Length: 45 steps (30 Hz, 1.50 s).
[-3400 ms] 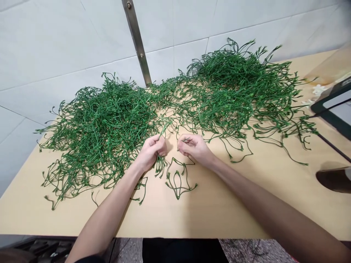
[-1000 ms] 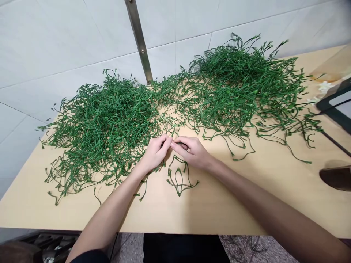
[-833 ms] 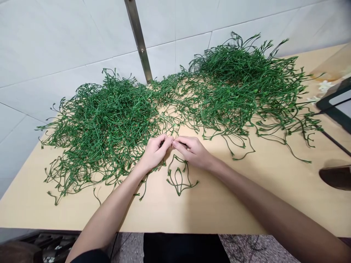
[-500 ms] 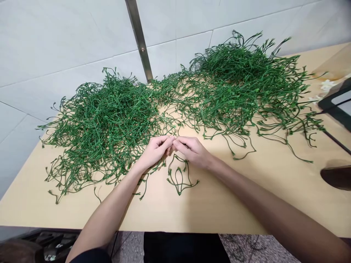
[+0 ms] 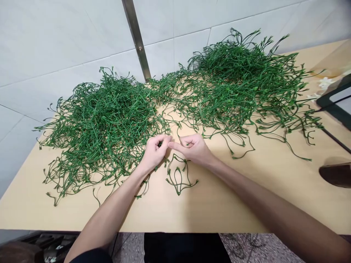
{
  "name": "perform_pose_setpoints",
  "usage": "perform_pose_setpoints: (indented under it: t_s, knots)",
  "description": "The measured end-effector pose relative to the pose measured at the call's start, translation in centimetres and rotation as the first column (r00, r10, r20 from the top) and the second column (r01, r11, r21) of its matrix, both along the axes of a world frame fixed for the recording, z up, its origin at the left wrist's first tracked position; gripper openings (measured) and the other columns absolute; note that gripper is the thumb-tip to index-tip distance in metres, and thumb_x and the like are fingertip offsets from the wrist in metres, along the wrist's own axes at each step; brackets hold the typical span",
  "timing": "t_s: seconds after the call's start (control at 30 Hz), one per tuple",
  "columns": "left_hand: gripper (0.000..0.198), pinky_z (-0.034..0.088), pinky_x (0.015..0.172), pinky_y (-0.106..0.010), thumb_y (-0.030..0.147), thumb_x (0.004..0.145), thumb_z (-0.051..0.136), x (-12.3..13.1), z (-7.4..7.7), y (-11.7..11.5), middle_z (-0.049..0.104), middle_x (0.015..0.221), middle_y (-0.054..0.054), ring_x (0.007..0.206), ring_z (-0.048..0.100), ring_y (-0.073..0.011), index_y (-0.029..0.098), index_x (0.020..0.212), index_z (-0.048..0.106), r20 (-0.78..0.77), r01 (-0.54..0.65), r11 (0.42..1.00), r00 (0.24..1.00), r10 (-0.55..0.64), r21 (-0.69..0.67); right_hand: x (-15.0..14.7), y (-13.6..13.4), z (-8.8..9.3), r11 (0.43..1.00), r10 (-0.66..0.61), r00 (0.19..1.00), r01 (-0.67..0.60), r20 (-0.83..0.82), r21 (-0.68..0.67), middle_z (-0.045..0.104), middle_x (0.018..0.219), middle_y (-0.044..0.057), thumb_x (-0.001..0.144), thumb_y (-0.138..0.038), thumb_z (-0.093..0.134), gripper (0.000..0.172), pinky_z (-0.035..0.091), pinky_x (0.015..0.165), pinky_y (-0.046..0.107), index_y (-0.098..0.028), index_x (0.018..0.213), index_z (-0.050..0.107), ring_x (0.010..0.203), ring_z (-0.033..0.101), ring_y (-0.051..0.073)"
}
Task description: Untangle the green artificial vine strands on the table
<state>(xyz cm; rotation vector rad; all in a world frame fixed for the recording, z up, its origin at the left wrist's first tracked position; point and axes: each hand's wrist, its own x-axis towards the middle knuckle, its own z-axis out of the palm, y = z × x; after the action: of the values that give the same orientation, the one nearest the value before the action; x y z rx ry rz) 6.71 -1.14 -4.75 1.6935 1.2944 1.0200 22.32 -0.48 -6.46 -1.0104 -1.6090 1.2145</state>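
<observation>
My left hand (image 5: pixel 155 150) is closed in a pinch at the middle of the table, with a bit of green plastic stem showing between its fingers. Facing it, my right hand (image 5: pixel 196 149) has curled fingers, and its thumb reaches across to the left fingertips. A speck of green shows at the right fingers, but what they hold is mostly hidden. Just below the hands, a joined green stem piece (image 5: pixel 178 193) with looping branches lies flat. A big tangled pile of green plastic stems (image 5: pixel 101 120) lies beside my left hand.
Another heap of green stems (image 5: pixel 238 80) lies at the back right, against the tiled wall (image 5: pixel 68 36). White flower-shaped pieces (image 5: pixel 325 83) and a dark-framed object (image 5: pixel 336 100) are at the right. A dark brown object (image 5: pixel 336 174) sits by the right edge of the wooden table (image 5: pixel 233 208).
My right index finger has drawn back from the left fingertips, opening a gap above the right thumb. My left fingers are more curled. The joined stem piece stays put.
</observation>
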Motion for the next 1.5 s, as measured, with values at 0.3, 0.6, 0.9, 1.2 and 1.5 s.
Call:
perform_pose_setpoints:
  t_s: [0.3, 0.6, 0.9, 1.2, 1.5]
  knots:
    - [0.046, 0.035, 0.054, -0.025, 0.05, 0.088, 0.053, -0.4, 0.3, 0.5, 0.048, 0.052, 0.003, 0.05, 0.043, -0.0087, 0.017, 0.056, 0.048, 0.183, 0.057, 0.994, 0.982, -0.04, -0.089, 0.5, 0.8, 0.7, 1.0, 0.021, 0.988, -0.022, -0.15, -0.003, 0.06, 0.065, 0.004, 0.086, -0.061, 0.052, 0.05, 0.046, 0.063, 0.028, -0.016, 0.064, 0.062, 0.064, 0.055, 0.014]
    - [0.044, 0.033, 0.052, -0.025, 0.049, 0.081, 0.061, -0.6, 0.9, 0.4, 0.045, 0.049, 0.004, 0.049, 0.04, -0.0085, 0.018, 0.054, 0.045, 0.257, 0.205, 0.959, 0.954, -0.152, -0.195, 0.2, 0.4, -0.3, 0.988, -0.006, 0.983, 0.033, -0.182, 0.15, 0.072, 0.085, 0.008, 0.076, -0.03, 0.071, 0.018, 0.056, 0.072, 0.032, -0.016, 0.086, 0.073, 0.076, 0.064, 0.017]
    - [0.046, 0.029, 0.05, -0.024, 0.053, 0.082, 0.06, -0.9, 0.7, 0.5, 0.045, 0.048, 0.004, 0.048, 0.038, -0.0079, 0.018, 0.057, 0.045, 0.19, 0.215, 0.959, 0.965, -0.179, -0.185, 0.2, 0.2, -0.2, 0.981, -0.004, 0.992, 0.028, -0.125, 0.191, 0.074, 0.082, 0.008, 0.078, -0.024, 0.067, 0.01, 0.057, 0.07, 0.031, -0.017, 0.078, 0.073, 0.073, 0.068, 0.018]
    - [0.045, 0.033, 0.051, -0.023, 0.052, 0.082, 0.06, -0.9, 0.9, 0.6, 0.046, 0.048, 0.004, 0.048, 0.04, -0.0078, 0.017, 0.057, 0.046, 0.197, 0.241, 0.955, 0.958, -0.207, -0.173, 0.2, 0.2, -0.7, 0.954, 0.006, 1.0, -0.003, -0.009, 0.3, 0.071, 0.079, 0.007, 0.083, -0.026, 0.062, 0.013, 0.052, 0.065, 0.029, -0.016, 0.082, 0.07, 0.069, 0.063, 0.016]
    - [0.012, 0.035, 0.043, -0.024, 0.027, 0.063, 0.054, -1.7, 0.7, 1.5, 0.052, 0.056, -0.001, 0.047, 0.045, -0.0111, 0.016, 0.066, 0.054, 0.574, 0.28, 0.884, 0.819, -0.017, -0.374, 5.2, -3.6, 6.7, 0.91, 0.082, 0.877, -0.26, 0.474, 0.324, 0.064, 0.065, 0.001, 0.082, -0.02, 0.06, 0.015, 0.045, 0.06, 0.029, -0.021, 0.067, 0.062, 0.06, 0.057, 0.015]
